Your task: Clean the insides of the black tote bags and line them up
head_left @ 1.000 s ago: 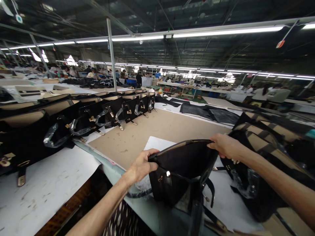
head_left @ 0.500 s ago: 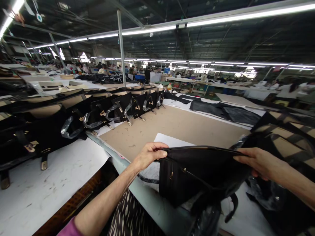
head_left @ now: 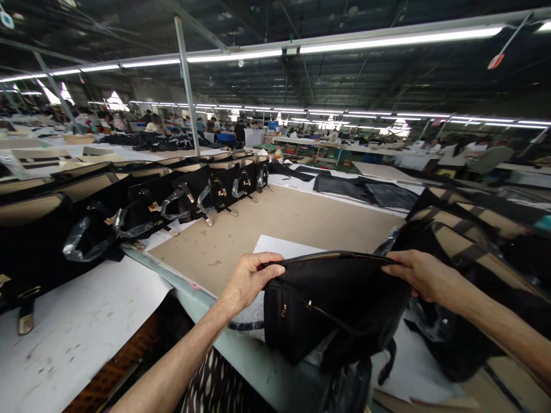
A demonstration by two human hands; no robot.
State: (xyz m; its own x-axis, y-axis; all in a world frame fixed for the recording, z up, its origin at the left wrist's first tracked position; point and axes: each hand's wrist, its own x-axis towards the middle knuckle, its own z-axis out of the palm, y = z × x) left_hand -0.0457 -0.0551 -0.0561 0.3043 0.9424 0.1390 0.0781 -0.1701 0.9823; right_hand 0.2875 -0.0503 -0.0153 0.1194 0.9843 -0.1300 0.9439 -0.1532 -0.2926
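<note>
A black handbag (head_left: 331,304) with gold fittings stands upright at the near edge of the table, over a white sheet (head_left: 275,248). My left hand (head_left: 247,281) pinches the left end of its top rim. My right hand (head_left: 424,274) grips the right end of the same rim. Both hands hold the bag's mouth stretched between them. A strap hangs below the bag on the right.
A row of several black handbags (head_left: 129,212) with plastic-wrapped handles lines the table's left side. More bags (head_left: 469,246) are stacked at the right. Brown board (head_left: 279,221) covers the table's middle, with dark leather pieces (head_left: 365,192) beyond. Other people work at distant tables.
The bag's mouth, held wide a second ago, is now pulled flatter and longer between my hands. My right hand has shifted a little to the right along the rim.
</note>
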